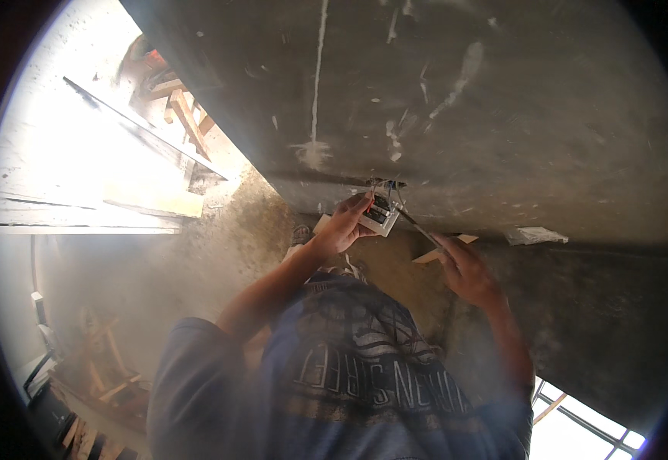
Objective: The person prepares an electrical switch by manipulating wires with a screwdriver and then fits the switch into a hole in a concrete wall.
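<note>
My left hand (pixel 338 230) grips a white electrical faceplate (pixel 382 225) with dark modules (pixel 374 212), thumb and fingers closed on it. Wires (pixel 397 196) run from the faceplate up to a small box opening (pixel 393 184) in the grey wall (pixel 502 92). My right hand (pixel 464 272) is closed on a long, thin tool (pixel 418 226), seemingly a screwdriver, whose tip reaches the faceplate's right side at the wires. The exact spot it touches is too small to tell.
My shoe (pixel 301 234) rests on the dusty floor (pixel 238 230). A pale offcut (pixel 464 239) and crumpled white material (pixel 535 236) lie along the wall's base. Timber pieces (pixel 184 115) and a long board (pixel 142 130) are at upper left, more wood (pixel 108 353) at lower left, a window (pixel 579 425) at lower right.
</note>
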`<action>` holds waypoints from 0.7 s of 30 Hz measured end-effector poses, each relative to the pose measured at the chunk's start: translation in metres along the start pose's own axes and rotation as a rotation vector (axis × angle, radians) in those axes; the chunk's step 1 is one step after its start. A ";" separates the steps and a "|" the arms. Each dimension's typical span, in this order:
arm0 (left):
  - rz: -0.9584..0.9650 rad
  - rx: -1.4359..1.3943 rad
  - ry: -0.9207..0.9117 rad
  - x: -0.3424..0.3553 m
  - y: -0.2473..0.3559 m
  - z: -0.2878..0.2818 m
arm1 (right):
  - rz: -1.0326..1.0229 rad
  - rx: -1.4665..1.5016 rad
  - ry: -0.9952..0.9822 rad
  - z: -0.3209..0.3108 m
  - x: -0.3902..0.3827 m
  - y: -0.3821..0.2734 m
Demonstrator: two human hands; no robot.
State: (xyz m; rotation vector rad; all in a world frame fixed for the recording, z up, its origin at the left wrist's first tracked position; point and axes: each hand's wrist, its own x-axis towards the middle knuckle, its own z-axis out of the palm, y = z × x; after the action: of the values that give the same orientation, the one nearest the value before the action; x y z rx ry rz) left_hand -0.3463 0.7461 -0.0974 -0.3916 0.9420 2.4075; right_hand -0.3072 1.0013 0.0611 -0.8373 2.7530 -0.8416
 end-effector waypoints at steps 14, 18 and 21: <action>-0.063 -0.069 -0.081 -0.007 0.011 -0.008 | 0.121 -0.013 0.636 0.119 -0.011 0.014; -0.151 -0.169 -0.166 0.000 0.008 -0.017 | -0.155 -0.510 0.427 0.098 -0.039 0.002; -0.081 -0.007 -0.193 0.003 0.011 -0.036 | 0.329 0.282 0.225 0.068 -0.027 -0.029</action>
State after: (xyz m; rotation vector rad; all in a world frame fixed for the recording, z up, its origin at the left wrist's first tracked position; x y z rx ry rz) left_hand -0.3520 0.7159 -0.1185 -0.1916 0.8163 2.3275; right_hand -0.2517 0.9636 0.0199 -0.2437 2.7461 -1.2743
